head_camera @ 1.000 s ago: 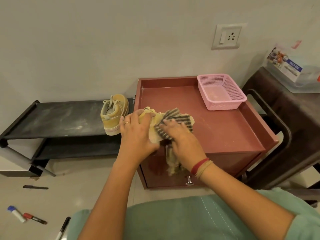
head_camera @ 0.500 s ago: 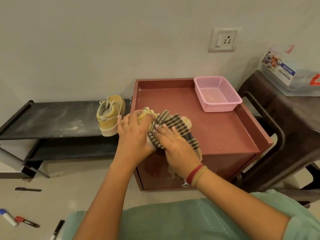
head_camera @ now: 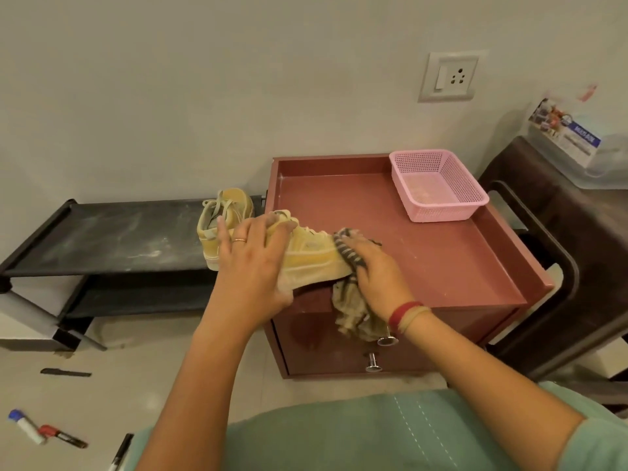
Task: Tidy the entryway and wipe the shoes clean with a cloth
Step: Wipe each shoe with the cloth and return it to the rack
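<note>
A yellow sneaker lies on its side at the front left corner of the red-brown cabinet top. My left hand holds it at the heel end, fingers wrapped over it. My right hand grips a striped beige cloth and presses it against the sneaker's toe; the cloth's loose end hangs over the cabinet front. The second yellow sneaker stands upright on the right end of the black shoe rack.
A pink mesh basket sits at the cabinet's back right. A dark brown chair with a clear box stands to the right. Several markers and a black pen lie on the floor at left.
My right hand has slid the cloth right, off the sneaker's side to its toe, so the sneaker's side now shows. My left hand keeps its hold.
</note>
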### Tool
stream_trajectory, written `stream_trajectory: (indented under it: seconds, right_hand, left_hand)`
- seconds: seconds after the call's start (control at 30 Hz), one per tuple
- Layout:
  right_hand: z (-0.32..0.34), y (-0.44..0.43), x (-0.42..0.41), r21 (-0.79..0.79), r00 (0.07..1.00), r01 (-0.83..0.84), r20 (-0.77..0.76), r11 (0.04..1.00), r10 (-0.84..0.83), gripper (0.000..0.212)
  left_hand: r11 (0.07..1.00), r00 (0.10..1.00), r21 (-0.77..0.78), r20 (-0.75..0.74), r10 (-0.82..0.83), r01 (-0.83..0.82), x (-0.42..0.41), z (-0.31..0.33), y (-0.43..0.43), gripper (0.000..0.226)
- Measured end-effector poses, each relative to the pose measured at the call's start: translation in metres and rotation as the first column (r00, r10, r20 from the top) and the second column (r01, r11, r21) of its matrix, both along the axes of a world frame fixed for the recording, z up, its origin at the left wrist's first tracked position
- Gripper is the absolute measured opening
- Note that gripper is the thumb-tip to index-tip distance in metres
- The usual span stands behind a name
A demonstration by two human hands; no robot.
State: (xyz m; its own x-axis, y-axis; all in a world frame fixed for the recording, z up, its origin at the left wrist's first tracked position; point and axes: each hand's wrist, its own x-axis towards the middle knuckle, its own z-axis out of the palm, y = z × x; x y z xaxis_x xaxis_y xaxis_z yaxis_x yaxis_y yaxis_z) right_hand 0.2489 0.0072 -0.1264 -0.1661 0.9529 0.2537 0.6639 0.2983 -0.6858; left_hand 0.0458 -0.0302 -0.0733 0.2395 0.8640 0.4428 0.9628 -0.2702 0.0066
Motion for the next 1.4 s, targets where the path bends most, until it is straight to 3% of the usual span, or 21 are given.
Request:
stream_trajectory:
  seconds: [0.1,0.2,0.27,0.37,0.47,0.53,0.63,0.77,0.9,1.03,1.07,1.2,1.33,1.4]
  right_hand:
    - [0.005,0.008,-0.003,-0.101,0.996,0.027,-0.078,0.994,-0.035,0.041]
    - [0.021,0.002,-0.018,0.045,0.981,-0.142,-0.125,0.989,0.147,0.04]
    - [0.021,-0.005,-0.019,0.06,0.967,-0.226,-0.103,0.972,0.231,0.046]
    - [0.008,-0.003,-0.006,0.004,0.985,-0.17,-0.018,0.985,0.17,0.049]
    - [0.007,-0.002,-0.008,-0.027,0.997,-0.025,-0.08,0.999,0.023,0.041]
    - [0.011,-0.016,-0.025,0.021,0.982,-0.127,-0.135,0.992,0.129,0.049]
    - [0.01,-0.032,-0.032,0.043,0.961,-0.262,-0.074,0.964,0.265,0.063]
    - [0.01,-0.009,-0.014,-0.027,0.995,-0.082,-0.063,0.996,0.08,0.058]
    - [0.015,-0.028,-0.03,0.005,0.944,-0.311,-0.111,0.95,0.31,0.06]
    - [0.012,0.005,-0.007,-0.043,0.997,-0.074,-0.033,0.996,0.072,0.05]
    - [0.013,0.004,-0.009,-0.041,0.996,-0.07,-0.062,0.997,0.067,0.049]
    - [0.013,-0.022,-0.026,0.011,0.948,-0.314,-0.051,0.95,0.314,0.058]
    - [0.011,-0.001,-0.008,-0.044,0.995,-0.087,-0.055,0.995,0.085,0.049]
    - [0.015,-0.014,-0.02,-0.015,0.985,-0.155,-0.083,0.988,0.153,0.052]
  left_hand:
    - [0.995,0.989,0.024,-0.111,0.098,-0.096,0.01,-0.003,-0.006,0.095]
    - [0.969,0.938,0.02,-0.243,0.245,-0.248,0.029,-0.004,-0.008,0.098]
    - [0.951,0.911,0.003,-0.286,0.296,-0.308,0.039,-0.007,-0.012,0.094]
    - [0.933,0.888,-0.013,-0.312,0.338,-0.359,0.046,-0.01,-0.015,0.084]
    - [0.916,0.87,-0.044,-0.333,0.363,-0.399,0.052,-0.007,-0.016,0.082]
    - [0.909,0.862,-0.054,-0.346,0.371,-0.413,0.052,-0.006,-0.013,0.082]
    - [0.913,0.878,-0.062,-0.306,0.368,-0.404,0.049,-0.004,-0.01,0.083]
    - [0.93,0.9,-0.081,-0.295,0.321,-0.358,0.048,-0.003,-0.009,0.089]
    - [0.959,0.935,0.004,-0.219,0.277,-0.283,0.038,-0.009,-0.003,0.084]
    - [0.971,0.953,0.055,-0.188,0.238,-0.232,0.037,-0.011,-0.005,0.086]
    - [0.972,0.954,0.059,-0.188,0.235,-0.228,0.037,-0.012,-0.006,0.086]
    - [0.972,0.957,0.068,-0.172,0.233,-0.224,0.034,-0.011,-0.004,0.08]
    - [0.975,0.957,0.043,-0.186,0.221,-0.217,0.034,-0.012,-0.007,0.085]
    - [0.973,0.956,0.033,-0.182,0.229,-0.227,0.035,-0.011,-0.007,0.083]
